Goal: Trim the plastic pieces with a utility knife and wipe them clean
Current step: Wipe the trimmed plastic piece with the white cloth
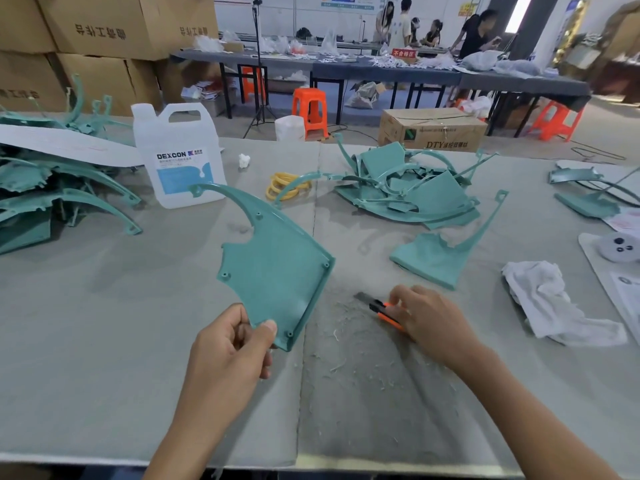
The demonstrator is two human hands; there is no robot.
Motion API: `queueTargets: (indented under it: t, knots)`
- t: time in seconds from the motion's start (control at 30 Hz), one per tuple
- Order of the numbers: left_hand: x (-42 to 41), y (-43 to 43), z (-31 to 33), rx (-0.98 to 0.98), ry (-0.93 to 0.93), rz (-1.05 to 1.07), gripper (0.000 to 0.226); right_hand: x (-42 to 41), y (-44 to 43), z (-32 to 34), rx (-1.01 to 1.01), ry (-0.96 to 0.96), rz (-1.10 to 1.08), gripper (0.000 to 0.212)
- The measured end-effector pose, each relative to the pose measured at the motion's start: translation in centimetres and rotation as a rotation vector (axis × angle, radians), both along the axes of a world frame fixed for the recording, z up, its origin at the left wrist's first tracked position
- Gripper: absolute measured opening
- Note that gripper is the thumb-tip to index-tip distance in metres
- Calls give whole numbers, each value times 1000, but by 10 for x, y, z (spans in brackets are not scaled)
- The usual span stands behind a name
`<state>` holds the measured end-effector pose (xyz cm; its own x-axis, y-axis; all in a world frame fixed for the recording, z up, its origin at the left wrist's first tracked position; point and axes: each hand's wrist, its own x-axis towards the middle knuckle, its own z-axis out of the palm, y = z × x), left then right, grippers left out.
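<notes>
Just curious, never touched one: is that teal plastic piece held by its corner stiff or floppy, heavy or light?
Probably stiff: the teal plastic piece shows no sag though the left hand pinches only its lower corner. Likely light, since one thumb-and-finger pinch carries it. Its thin curved tip looks likeliest to flex.

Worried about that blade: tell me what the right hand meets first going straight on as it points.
Probably the teal plastic piece in the left hand; the right hand, holding the utility knife, aims at its edge. Depth unclear.
</notes>
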<state>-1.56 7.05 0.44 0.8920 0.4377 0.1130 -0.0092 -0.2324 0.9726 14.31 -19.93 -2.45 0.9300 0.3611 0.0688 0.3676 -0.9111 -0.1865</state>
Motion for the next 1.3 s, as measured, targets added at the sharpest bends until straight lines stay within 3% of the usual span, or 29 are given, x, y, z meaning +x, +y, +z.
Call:
queueTargets:
  t: [0.07, 0.17, 0.23, 0.3, 0.37, 0.53, 0.73, 1.0, 1.13, 1.2, 1.3]
  knots:
    - [-2, 0, -2, -4, -1, 2, 37, 5, -21, 1, 69, -103, -95, 29]
    - [-3, 1, -2, -11, 13, 6, 37, 25, -76, 8, 79, -305, -442, 41]
    - [-3, -2, -2, -2, 23, -3, 36, 36, -114, 9, 42, -132, -708, 53]
    - [-4, -3, -2, 12, 24, -14, 35, 43, -140, 1, -2, 100, -813, 62]
    - [-4, -3, -3, 17, 28, -20, 38, 43, -150, -11, 11, 129, -807, 62]
    - [1, -2, -15, -51, 38, -35, 30, 41, -152, -18, 80, -103, -715, 50]
    - [8, -16, -16, -76, 24, -87, 19, 37, -152, -16, 390, -270, -625, 41]
    - [12, -18, -18, -150, 48, -174, 15, 27, -130, -7, 637, -223, -607, 12]
    - [14, -32, -13, -311, 26, -160, 16, -3, -84, 23, 930, -208, -557, 58]
    - [19, -48, -8, -498, 36, -177, 12, -24, -49, 49, 1139, -124, -434, 53]
    - [25, -63, 0, -696, 33, -219, 28, -60, 9, 67, 1339, 94, -35, 32]
